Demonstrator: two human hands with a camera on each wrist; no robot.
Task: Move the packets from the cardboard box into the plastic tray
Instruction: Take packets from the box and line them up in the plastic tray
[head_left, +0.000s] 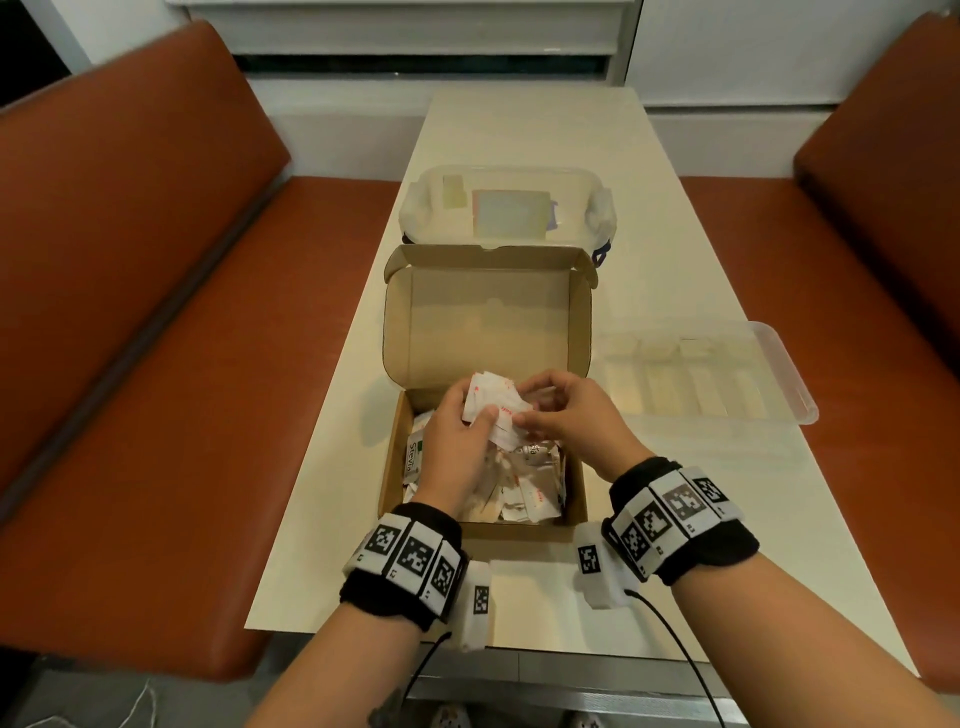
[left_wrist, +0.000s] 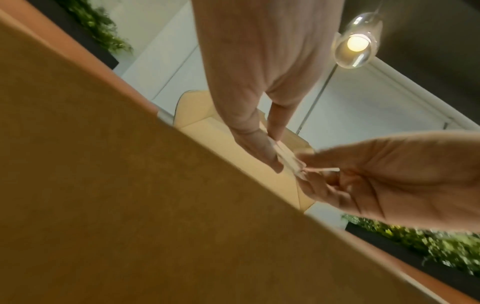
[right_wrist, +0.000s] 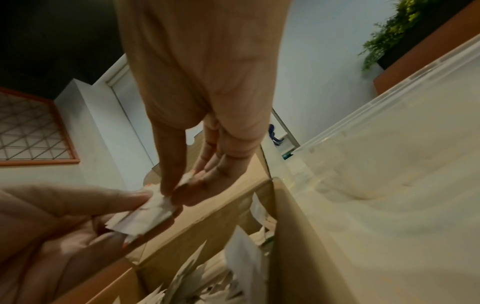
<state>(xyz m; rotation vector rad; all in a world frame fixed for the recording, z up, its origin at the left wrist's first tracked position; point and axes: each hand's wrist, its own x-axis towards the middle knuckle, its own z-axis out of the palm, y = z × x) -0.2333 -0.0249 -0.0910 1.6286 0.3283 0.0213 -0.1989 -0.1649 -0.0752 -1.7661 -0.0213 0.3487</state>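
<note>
Here a long cream table (head_left: 545, 135) is seen between two orange-brown benches (head_left: 130, 291). On it, from far to near, a lidded clear storage container (head_left: 415, 218) and an open cardboard box (head_left: 395, 483) are set in line; the clear plastic tray (head_left: 779, 364), divided into compartments, lies just to the right of the box and looks empty of packets.

The near half of the box is filled with a loose heap of white sweetener packets (head_left: 524, 493) — one at the left edge is printed "Stevia".

Above the heap a small bunch of red-printed packets (head_left: 493, 415) is held between both hands. The left hand (head_left: 460, 441) is curled round the bunch, thumb on top; the right hand (head_left: 563, 415) pinches its right edge between thumb and fingertips, the other fingers loosely bent.

The step in hand is judged to be the gathering and squaring of a handful, with the transfer not yet made. Next, a firm pinch is called for — the thin packets could fan out and slip — then a carry rightward over the box wall and a release into a tray compartment.
</note>
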